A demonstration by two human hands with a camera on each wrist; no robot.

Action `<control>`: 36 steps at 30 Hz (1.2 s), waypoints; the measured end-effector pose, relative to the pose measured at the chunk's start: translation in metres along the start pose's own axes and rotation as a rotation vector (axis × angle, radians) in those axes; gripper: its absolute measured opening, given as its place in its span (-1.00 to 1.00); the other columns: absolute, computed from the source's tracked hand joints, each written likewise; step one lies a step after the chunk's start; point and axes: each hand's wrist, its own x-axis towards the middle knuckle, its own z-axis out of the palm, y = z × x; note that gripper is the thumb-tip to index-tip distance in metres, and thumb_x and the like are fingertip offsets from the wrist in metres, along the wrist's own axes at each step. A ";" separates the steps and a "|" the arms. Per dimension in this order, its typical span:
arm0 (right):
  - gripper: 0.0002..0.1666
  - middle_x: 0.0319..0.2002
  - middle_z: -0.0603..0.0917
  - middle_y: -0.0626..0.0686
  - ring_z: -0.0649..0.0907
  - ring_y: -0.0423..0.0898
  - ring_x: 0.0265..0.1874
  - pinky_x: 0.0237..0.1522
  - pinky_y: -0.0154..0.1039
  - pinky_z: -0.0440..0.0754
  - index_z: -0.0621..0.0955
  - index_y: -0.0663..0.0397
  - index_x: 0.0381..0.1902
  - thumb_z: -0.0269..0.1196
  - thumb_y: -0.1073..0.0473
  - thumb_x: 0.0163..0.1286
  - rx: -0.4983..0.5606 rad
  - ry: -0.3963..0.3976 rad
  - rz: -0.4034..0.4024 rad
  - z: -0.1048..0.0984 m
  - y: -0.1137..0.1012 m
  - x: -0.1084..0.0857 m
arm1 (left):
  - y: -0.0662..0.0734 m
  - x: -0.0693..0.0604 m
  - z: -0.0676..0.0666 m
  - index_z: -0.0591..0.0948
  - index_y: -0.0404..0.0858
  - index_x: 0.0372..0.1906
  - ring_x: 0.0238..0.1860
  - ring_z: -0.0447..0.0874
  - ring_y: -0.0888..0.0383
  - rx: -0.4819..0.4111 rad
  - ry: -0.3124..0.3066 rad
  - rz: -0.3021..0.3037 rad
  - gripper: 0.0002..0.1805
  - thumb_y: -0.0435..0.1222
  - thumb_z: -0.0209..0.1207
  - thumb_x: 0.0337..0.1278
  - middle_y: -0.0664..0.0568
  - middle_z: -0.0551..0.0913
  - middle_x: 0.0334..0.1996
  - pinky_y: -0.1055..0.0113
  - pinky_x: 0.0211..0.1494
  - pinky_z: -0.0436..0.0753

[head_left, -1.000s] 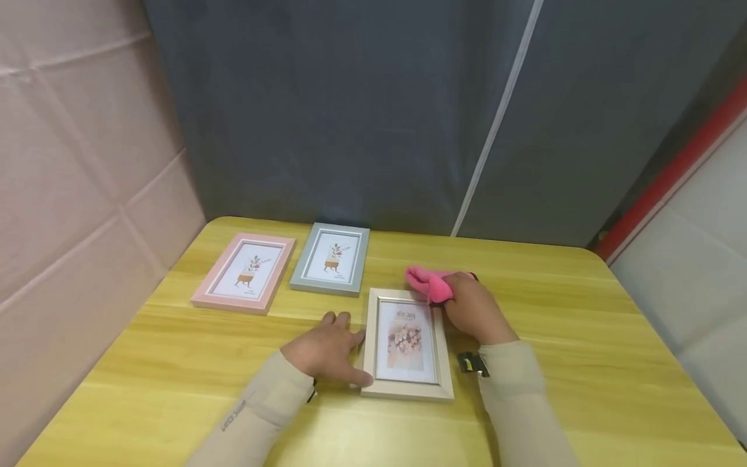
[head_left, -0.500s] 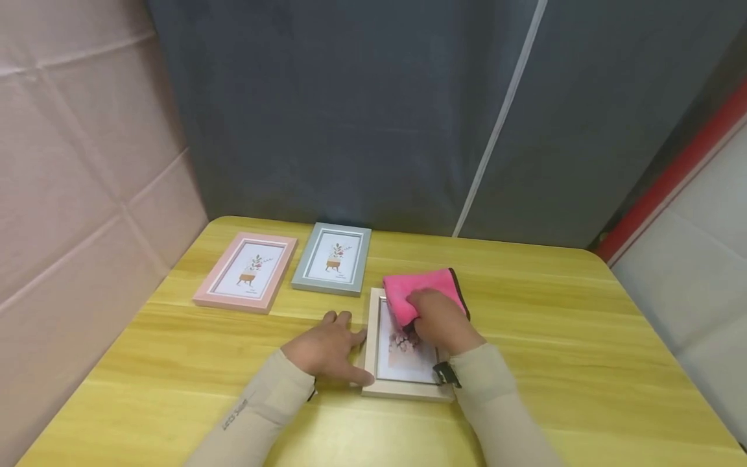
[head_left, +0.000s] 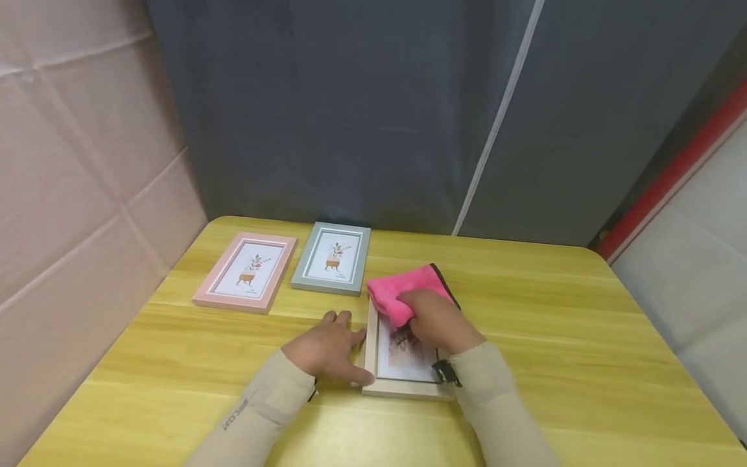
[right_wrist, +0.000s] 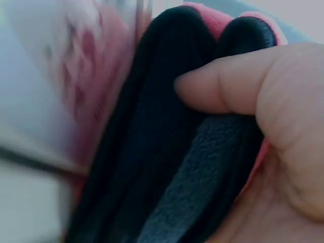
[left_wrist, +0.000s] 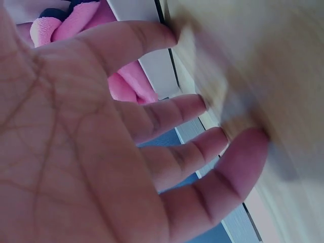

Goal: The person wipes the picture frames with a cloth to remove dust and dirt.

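Observation:
A cream picture frame lies flat on the wooden table, its flower print partly covered. My left hand rests beside it, thumb on the frame's near left corner and fingers spread on the tabletop. In the left wrist view the fingers look loosely extended with nothing gripped. My right hand holds a folded pink cloth against the upper part of the frame. Seen from the right wrist, the thumb presses on the cloth's black edging.
Two more picture frames, one pink and one grey-blue, lie at the back left of the table. A dark panel rises behind the table's far edge. A pale wall stands on the left.
My right hand has brought the cloth from the frame's upper right corner down onto its face, then leftward across to the upper left. My left hand has stayed in place.

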 end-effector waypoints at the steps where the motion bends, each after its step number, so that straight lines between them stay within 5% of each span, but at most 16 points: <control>1: -0.65 -0.44 0.58 -0.16 0.53 -0.14 -0.40 -0.17 -0.18 0.53 0.62 -0.14 -0.36 0.24 0.50 0.20 -0.003 0.005 0.013 -0.003 0.002 -0.002 | 0.000 0.000 0.000 0.43 -0.14 0.42 0.36 0.21 -0.27 -0.006 -0.002 -0.004 0.03 0.34 0.32 -0.15 -0.31 0.27 0.39 -0.09 0.27 0.44; 12: -0.83 -0.39 0.57 0.01 0.52 -0.03 -0.36 -0.10 -0.05 0.55 0.63 0.06 -0.31 0.21 0.42 0.25 -0.154 -0.077 0.201 -0.022 0.033 -0.014 | -0.001 -0.001 0.000 0.42 -0.15 0.43 0.42 0.13 -0.31 -0.031 -0.006 -0.022 0.04 0.34 0.33 -0.16 -0.32 0.21 0.43 -0.15 0.33 0.36; 20: -0.73 -0.21 0.68 0.09 0.61 0.03 -0.16 0.11 -0.01 0.55 0.67 0.21 -0.12 0.25 0.46 0.20 -0.167 -0.052 0.097 -0.007 0.016 -0.009 | -0.001 -0.001 -0.001 0.45 -0.15 0.41 0.40 0.15 -0.30 -0.037 -0.015 -0.012 0.02 0.32 0.35 -0.16 -0.31 0.23 0.42 -0.12 0.32 0.38; 26: -0.76 -0.50 0.52 -0.04 0.48 -0.06 -0.40 -0.21 -0.15 0.54 0.55 0.00 -0.46 0.27 0.47 0.17 -0.157 -0.060 0.067 0.003 0.000 -0.003 | -0.002 -0.001 0.000 0.47 -0.14 0.39 0.34 0.23 -0.26 -0.029 -0.002 0.006 0.00 0.31 0.35 -0.16 -0.31 0.29 0.37 -0.06 0.27 0.45; 36: -0.73 -0.44 0.53 -0.09 0.51 -0.09 -0.36 -0.18 -0.16 0.52 0.57 -0.11 -0.40 0.28 0.43 0.21 -0.066 -0.041 -0.011 0.005 -0.005 -0.001 | -0.003 0.000 0.001 0.48 -0.13 0.39 0.38 0.18 -0.28 -0.048 -0.006 -0.008 -0.02 0.31 0.34 -0.15 -0.30 0.25 0.40 -0.07 0.29 0.42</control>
